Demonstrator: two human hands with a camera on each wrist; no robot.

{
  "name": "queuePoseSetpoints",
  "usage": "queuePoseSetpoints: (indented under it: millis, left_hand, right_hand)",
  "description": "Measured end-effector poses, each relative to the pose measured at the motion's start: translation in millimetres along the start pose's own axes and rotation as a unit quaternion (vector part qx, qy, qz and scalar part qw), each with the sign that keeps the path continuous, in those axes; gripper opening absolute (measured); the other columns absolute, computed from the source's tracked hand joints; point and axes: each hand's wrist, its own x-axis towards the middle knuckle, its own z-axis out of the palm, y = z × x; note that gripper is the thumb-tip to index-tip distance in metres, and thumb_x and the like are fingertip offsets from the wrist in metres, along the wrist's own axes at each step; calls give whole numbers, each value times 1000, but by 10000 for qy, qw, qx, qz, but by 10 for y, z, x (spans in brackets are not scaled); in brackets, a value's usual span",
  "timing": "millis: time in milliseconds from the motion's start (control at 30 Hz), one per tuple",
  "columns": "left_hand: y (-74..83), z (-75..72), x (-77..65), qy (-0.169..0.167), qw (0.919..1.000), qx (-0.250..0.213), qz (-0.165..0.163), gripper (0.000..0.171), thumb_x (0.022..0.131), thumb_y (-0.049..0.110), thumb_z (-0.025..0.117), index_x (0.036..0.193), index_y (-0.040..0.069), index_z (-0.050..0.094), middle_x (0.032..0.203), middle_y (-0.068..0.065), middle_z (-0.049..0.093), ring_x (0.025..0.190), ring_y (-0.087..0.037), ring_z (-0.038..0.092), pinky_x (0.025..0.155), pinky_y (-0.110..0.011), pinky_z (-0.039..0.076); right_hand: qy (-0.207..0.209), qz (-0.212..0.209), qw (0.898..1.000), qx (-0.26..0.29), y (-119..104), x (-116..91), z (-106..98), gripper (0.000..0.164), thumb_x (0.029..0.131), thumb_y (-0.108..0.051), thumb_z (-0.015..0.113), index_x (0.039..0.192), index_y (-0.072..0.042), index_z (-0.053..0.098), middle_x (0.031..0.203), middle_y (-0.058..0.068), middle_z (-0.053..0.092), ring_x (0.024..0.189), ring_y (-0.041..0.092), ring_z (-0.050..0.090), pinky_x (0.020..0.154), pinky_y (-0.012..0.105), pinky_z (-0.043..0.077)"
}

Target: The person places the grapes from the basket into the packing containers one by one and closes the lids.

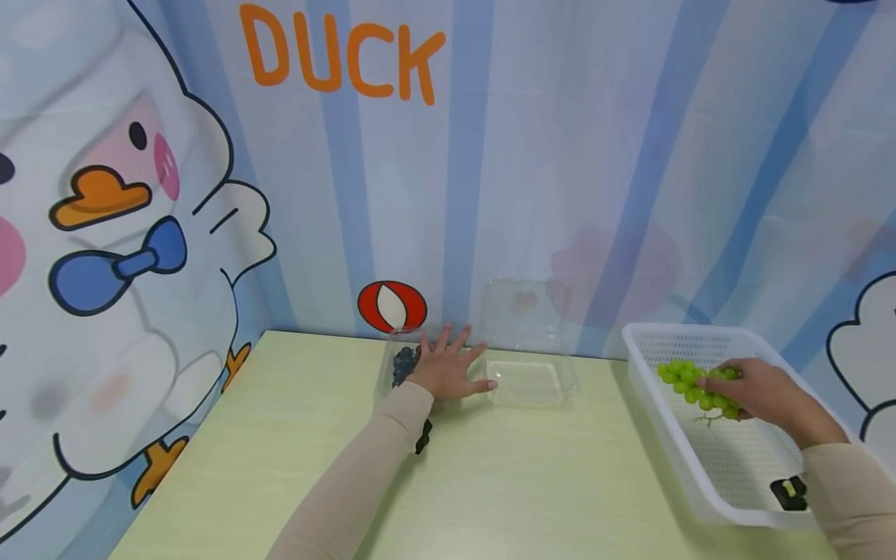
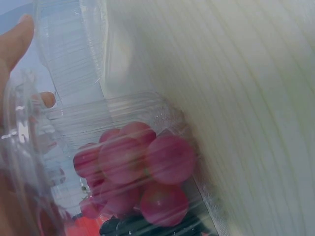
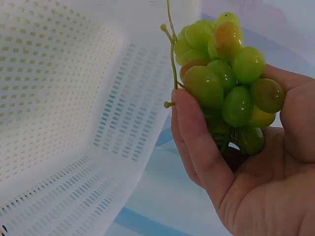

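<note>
My right hand (image 1: pixel 763 393) grips a bunch of green grapes (image 1: pixel 689 381) above the white plastic basket (image 1: pixel 700 474). In the right wrist view, fingers and thumb curl round the green grapes (image 3: pixel 221 73), and the thin stem hangs free. My left hand (image 1: pixel 448 372) lies with spread, straight fingers over a clear plastic box (image 1: pixel 386 381). Dark grapes (image 1: pixel 404 364) show beside that hand. The left wrist view shows pinkish-red grapes (image 2: pixel 147 167) through the box wall, with dark ones (image 2: pixel 147 227) below them. The hand partly hides the box lid.
Right of my left hand stands a second clear box (image 1: pixel 530 381), its lid (image 1: pixel 526 311) raised against the patterned curtain (image 1: pixel 546 155). The pale wooden table (image 1: pixel 532 482) ends at the curtain behind. The basket has raised walls.
</note>
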Motion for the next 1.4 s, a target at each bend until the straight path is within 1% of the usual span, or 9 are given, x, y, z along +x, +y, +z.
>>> queuePoseSetpoints:
  millis: [100, 167, 333, 467, 533, 700, 833, 1100, 1400]
  left_hand:
    - [4, -7, -1, 10, 10000, 26, -9, 84, 93, 78, 41, 162, 33, 27, 172, -8, 8, 156, -43, 3, 113, -79, 5]
    - [7, -11, -1, 4, 10000, 58, -17, 83, 93, 78, 41, 162, 34, 26, 172, -8, 9, 156, -44, 4, 113, -79, 6]
    - [1, 2, 13, -18, 10000, 50, -23, 84, 94, 76, 43, 162, 31, 28, 171, -9, 10, 156, -44, 5, 112, -80, 6]
    - [-12, 14, 17, -21, 10000, -2, -10, 85, 93, 77, 43, 162, 30, 29, 172, -9, 9, 155, -45, 4, 112, -80, 6]
    - [-15, 19, 20, -23, 10000, -11, -11, 85, 93, 78, 42, 162, 30, 29, 172, -9, 8, 155, -45, 5, 112, -80, 6]
    - [-21, 32, 29, -33, 10000, 40, -22, 86, 92, 79, 40, 162, 32, 27, 172, -9, 7, 156, -45, 4, 112, -80, 5]
    - [-26, 39, 30, -33, 10000, 16, -14, 86, 92, 80, 40, 162, 32, 27, 172, -8, 6, 156, -44, 2, 112, -79, 3]
    - [-18, 33, 22, 18, 10000, -38, 4, 85, 93, 78, 42, 162, 31, 28, 172, -9, 8, 156, -45, 4, 112, -80, 4]
    - [-20, 26, 18, -5, 10000, -23, 9, 86, 92, 79, 40, 162, 31, 28, 172, -9, 7, 156, -44, 3, 112, -80, 5]
  right_hand:
    - [95, 71, 9999, -82, -52, -12, -23, 80, 104, -48, 52, 135, 25, 41, 100, 26, 66, 73, 20, 68, 67, 42, 59]
    - [151, 94, 9998, -111, -85, -22, -38, 83, 104, -50, 51, 136, 26, 39, 104, 30, 65, 73, 22, 70, 68, 44, 59]
    - [360, 72, 9992, -164, -159, -42, -46, 85, 104, -54, 49, 137, 24, 40, 97, 24, 68, 72, 23, 71, 68, 47, 58]
    - [553, 73, 9983, -175, -207, -49, -35, 84, 103, -54, 50, 138, 22, 42, 105, 30, 67, 73, 24, 71, 68, 48, 58]
    - [647, 58, 9977, -179, -235, -52, -34, 82, 104, -53, 50, 137, 21, 44, 103, 29, 67, 73, 23, 70, 66, 48, 57]
    - [854, -49, 9962, -185, -313, -50, -38, 77, 104, -52, 50, 137, 18, 46, 87, 12, 69, 71, 20, 67, 64, 46, 55]
    - [976, -145, 9950, -139, -378, -38, -29, 77, 104, -51, 51, 138, 18, 46, 82, 9, 69, 70, 19, 67, 63, 44, 55]
    - [1002, -293, 9945, -107, -512, -6, -27, 76, 104, -50, 51, 139, 16, 46, 77, 6, 67, 69, 19, 66, 62, 41, 53]
    - [1026, -330, 9940, -165, -602, 40, -5, 75, 103, -51, 52, 138, 15, 48, 89, 14, 70, 69, 18, 66, 64, 45, 55]
